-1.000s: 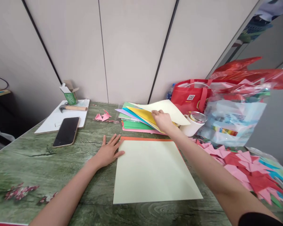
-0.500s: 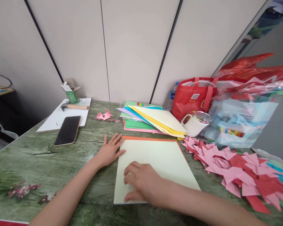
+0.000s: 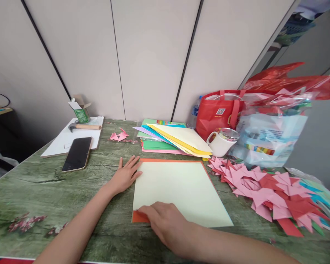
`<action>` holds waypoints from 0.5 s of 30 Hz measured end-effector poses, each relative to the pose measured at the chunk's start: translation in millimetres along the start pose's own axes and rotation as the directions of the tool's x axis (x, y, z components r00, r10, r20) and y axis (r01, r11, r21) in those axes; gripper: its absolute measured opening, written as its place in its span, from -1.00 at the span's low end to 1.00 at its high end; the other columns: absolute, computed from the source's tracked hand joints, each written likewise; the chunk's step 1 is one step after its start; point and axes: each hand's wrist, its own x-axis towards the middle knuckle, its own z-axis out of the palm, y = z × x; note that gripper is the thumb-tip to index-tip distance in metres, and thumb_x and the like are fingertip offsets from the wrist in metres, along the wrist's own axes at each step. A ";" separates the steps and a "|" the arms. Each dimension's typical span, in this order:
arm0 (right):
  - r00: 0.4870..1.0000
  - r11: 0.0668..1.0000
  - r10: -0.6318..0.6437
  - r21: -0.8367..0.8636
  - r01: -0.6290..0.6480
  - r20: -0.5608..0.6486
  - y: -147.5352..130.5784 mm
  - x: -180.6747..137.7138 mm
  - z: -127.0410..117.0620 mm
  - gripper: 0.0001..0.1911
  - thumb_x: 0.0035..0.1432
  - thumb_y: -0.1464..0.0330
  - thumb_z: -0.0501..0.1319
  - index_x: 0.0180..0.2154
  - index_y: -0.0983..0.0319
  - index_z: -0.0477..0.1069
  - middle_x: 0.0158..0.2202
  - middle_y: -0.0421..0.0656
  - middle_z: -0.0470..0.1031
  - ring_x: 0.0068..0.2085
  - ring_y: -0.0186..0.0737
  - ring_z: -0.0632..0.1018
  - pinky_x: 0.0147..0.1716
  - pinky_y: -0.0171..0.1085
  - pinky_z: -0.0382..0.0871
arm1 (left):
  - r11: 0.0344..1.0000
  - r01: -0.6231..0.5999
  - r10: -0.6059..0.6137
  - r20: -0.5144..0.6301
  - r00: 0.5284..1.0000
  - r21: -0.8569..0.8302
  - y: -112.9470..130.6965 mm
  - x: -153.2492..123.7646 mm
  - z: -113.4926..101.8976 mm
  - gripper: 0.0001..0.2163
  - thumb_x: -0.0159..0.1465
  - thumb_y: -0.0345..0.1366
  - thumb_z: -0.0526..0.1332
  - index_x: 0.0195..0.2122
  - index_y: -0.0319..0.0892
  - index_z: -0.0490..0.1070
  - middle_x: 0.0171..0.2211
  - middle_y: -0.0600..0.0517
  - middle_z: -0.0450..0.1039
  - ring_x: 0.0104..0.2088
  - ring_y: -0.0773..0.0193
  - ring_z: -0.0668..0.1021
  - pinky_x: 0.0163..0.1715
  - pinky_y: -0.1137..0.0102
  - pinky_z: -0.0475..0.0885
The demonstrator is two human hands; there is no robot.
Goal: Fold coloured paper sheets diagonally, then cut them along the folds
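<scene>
A pale cream sheet of paper (image 3: 173, 183) lies in front of me on top of an orange sheet (image 3: 140, 217). Orange shows along the far and right edges and at the near left corner. At that corner my right hand (image 3: 167, 223) has its fingers closed on the cream sheet's edge, which is raised off the orange one. The thumb is mostly hidden beneath. My left hand (image 3: 125, 175) lies flat with fingers spread, its fingertips touching the sheets' far left corner.
Behind the sheets is a stack of coloured paper (image 3: 167, 141). A phone (image 3: 77, 154) and a hammer (image 3: 85, 126) are at left, beside a small green box (image 3: 81, 112). At right are folded pink and red papers (image 3: 264, 190), a white mug (image 3: 221, 145) and a red bag (image 3: 217, 113).
My right hand has closed at the near left corner and raised the cream sheet there, baring orange beneath. My left hand keeps its place. The view has shifted slightly.
</scene>
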 end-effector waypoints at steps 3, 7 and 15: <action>0.964 0.924 0.243 0.329 -0.196 -0.108 7.8 3.6 0.7 -0.68 0.16 0.52 0.10 -0.05 0.17 0.32 -0.31 -0.19 0.53 -0.32 -0.29 0.52 -0.30 -0.33 0.38 | 1.000 -0.010 0.010 -0.023 1.000 -0.015 -1.3 -0.9 0.4 -0.58 0.39 -0.13 -0.13 0.22 -0.10 0.17 0.30 -0.11 0.00 0.30 0.02 0.05 0.16 -0.22 -0.17; 0.890 0.677 0.456 0.654 -0.337 -0.014 22.8 13.3 -2.3 -0.68 -0.04 0.45 0.30 -0.17 0.18 0.40 -0.49 -0.30 0.46 -0.45 -0.34 0.47 -0.41 -0.37 0.34 | 0.999 -0.025 0.022 -0.064 0.998 -0.039 -3.7 -2.4 2.6 -0.59 0.40 -0.14 -0.15 0.19 -0.12 0.21 0.29 -0.12 0.02 0.29 0.04 0.06 0.17 -0.19 -0.15; 0.791 0.629 0.585 0.715 -0.306 -0.176 64.3 14.3 -11.4 -0.68 0.08 0.33 0.16 -0.09 0.23 0.30 -0.50 -0.34 0.20 -0.52 -0.40 0.34 -0.49 -0.37 0.25 | 0.996 -0.030 0.004 -0.302 0.953 -0.082 -10.2 1.6 6.0 -0.53 0.40 -0.20 -0.13 0.31 -0.12 -0.16 0.25 -0.20 0.11 0.25 0.09 0.18 0.16 -0.16 0.00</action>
